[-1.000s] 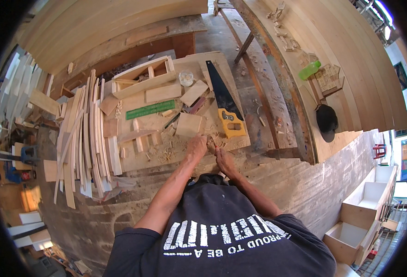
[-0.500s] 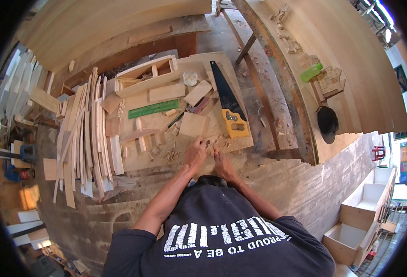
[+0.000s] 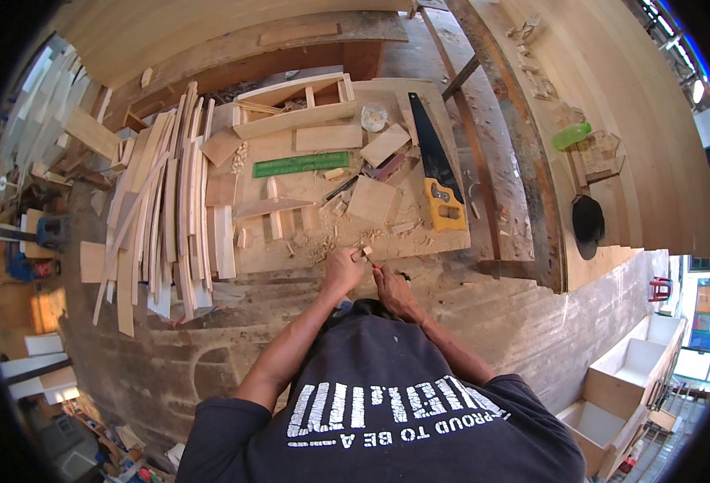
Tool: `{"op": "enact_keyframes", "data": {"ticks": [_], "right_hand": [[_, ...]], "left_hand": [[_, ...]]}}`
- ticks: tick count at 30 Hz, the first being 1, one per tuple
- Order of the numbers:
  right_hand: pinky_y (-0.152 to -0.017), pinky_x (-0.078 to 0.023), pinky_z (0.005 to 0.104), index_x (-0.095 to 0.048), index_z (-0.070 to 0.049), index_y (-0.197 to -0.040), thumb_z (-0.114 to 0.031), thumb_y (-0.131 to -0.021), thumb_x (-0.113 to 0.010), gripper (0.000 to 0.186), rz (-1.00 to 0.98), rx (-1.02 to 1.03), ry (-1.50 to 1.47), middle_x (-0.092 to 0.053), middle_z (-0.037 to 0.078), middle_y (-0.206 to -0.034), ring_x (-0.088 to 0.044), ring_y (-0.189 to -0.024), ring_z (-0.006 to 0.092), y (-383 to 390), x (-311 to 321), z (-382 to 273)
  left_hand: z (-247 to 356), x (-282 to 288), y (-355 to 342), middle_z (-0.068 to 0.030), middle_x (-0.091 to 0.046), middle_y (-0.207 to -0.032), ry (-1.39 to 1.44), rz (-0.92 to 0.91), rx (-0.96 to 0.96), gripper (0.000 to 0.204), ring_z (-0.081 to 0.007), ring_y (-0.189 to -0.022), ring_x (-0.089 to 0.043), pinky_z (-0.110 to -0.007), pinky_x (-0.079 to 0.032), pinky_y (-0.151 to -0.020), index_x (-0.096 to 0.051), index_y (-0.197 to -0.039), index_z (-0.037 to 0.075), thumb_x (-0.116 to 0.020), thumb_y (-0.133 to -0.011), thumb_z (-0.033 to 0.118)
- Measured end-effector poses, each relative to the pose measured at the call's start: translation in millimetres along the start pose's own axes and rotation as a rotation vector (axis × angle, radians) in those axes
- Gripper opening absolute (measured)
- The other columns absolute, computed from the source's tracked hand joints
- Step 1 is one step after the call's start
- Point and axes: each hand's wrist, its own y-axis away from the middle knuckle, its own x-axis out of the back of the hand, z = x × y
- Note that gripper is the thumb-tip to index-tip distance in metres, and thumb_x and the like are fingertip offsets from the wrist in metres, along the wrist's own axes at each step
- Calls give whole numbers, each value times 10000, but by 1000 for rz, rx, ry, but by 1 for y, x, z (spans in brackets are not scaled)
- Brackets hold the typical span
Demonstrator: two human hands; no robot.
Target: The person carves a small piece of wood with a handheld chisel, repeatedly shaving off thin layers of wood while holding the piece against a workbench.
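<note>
Close in front of my chest, my left hand (image 3: 343,272) pinches a small pale wood piece (image 3: 367,250). My right hand (image 3: 395,293) is closed on a thin tool with a red part (image 3: 376,266), its tip up against or very near the wood piece. Its exact kind is too small to make out. Both hands are at the near edge of the plywood work board (image 3: 290,259), which carries shavings. Beyond them lie a square wood board (image 3: 371,200), a dark pencil-like stick (image 3: 342,188), a green ruler (image 3: 301,164) and a handsaw with a yellow handle (image 3: 445,206).
At the left lies a stack of long wood strips (image 3: 149,217). A wooden box frame (image 3: 294,109) and a clear jar (image 3: 374,117) stand at the back. To the right, a raised panel (image 3: 653,161) carries a green bottle (image 3: 571,136) and a black cap (image 3: 587,226). White-lined drawers (image 3: 637,360) are at lower right.
My view has turned, so the bench things sit farther right and higher in the picture. The wood piece in my left hand shows more plainly, and both hands keep their grip.
</note>
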Motion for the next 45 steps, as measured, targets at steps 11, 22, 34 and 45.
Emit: {"op": "enact_keyframes", "data": {"ticks": [11, 22, 34, 45], "right_hand": [[-716, -401, 555, -464, 15, -968, -348, -1038, -357, 385, 67, -43, -23, -598, 324, -836, -550, -841, 516, 14, -9, -11], [-683, -416, 566, -473, 20, -978, -365, -1038, -351, 408, 131, -86, -17, -599, 331, -804, -562, -798, 524, 23, -13, -20], [-682, -413, 577, -482, 20, -989, -353, -1031, -366, 392, 179, 6, -38, -601, 329, -793, -563, -782, 524, 26, -12, -10], [-698, -452, 582, -479, 20, -1046, -357, -1025, -327, 407, 172, -53, 56, -623, 319, -807, -590, -800, 511, 23, -13, -27]], "left_hand": [[-16, -18, -18, -211, -663, -699, -139, -59, 35, 198, -371, -729, -677, -447, -531, -676, -701, -796, 0, -655, -817, 192], [-21, -19, -19, -220, -674, -760, -61, -110, 95, 144, -384, -787, -677, -450, -532, -692, -721, -849, 35, -660, -817, 161], [20, -7, -2, -258, -665, -791, -165, -56, 81, 124, -406, -832, -671, -461, -533, -729, -712, -825, 16, -690, -738, 100], [-2, -23, -18, -247, -679, -797, -253, -86, 35, 182, -406, -824, -678, -456, -544, -738, -707, -795, -3, -753, -687, 136]]}}
